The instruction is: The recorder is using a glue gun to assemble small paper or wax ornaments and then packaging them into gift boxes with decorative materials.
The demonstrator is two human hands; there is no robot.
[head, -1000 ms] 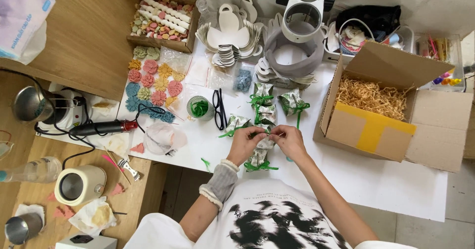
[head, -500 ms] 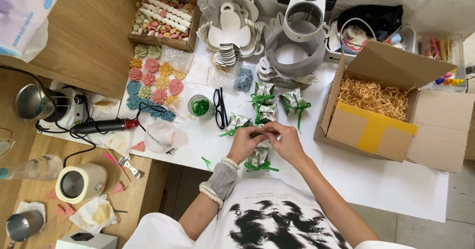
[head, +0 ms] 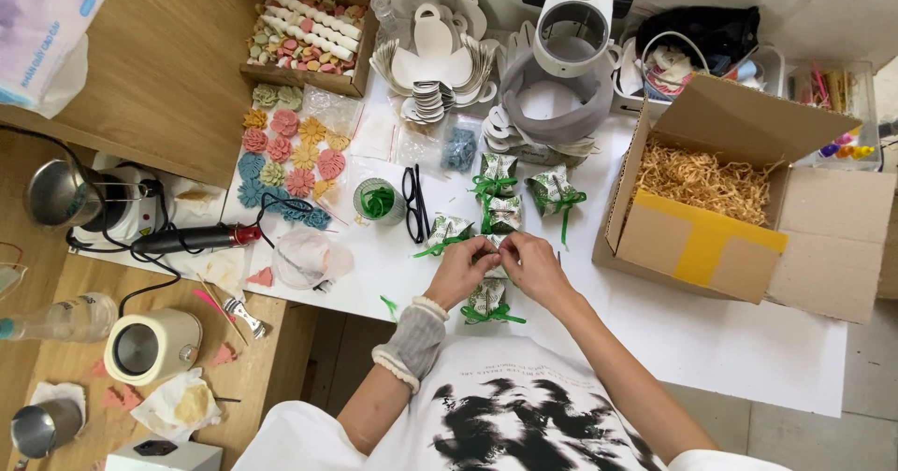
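Note:
Both my hands meet over a small green-patterned wrapped packet (head: 493,263) on the white table (head: 730,340). My left hand (head: 465,267) pinches it from the left, my right hand (head: 529,263) from the right, fingers closed around its top. Another tied packet (head: 487,301) lies just below my hands. Three more ribboned packets (head: 497,177), (head: 553,191), (head: 505,214) sit beyond them, and one (head: 447,231) lies to the left.
An open cardboard box (head: 711,237) with straw filling stands at the right. Black glasses (head: 414,204), a green ribbon spool (head: 378,202), coloured flower shapes (head: 285,158), a glue gun (head: 192,239) and a white-and-grey stand (head: 566,69) surround the work spot.
My hands have drawn closer together over the packet; the left hand shifted slightly right. Nothing else moved.

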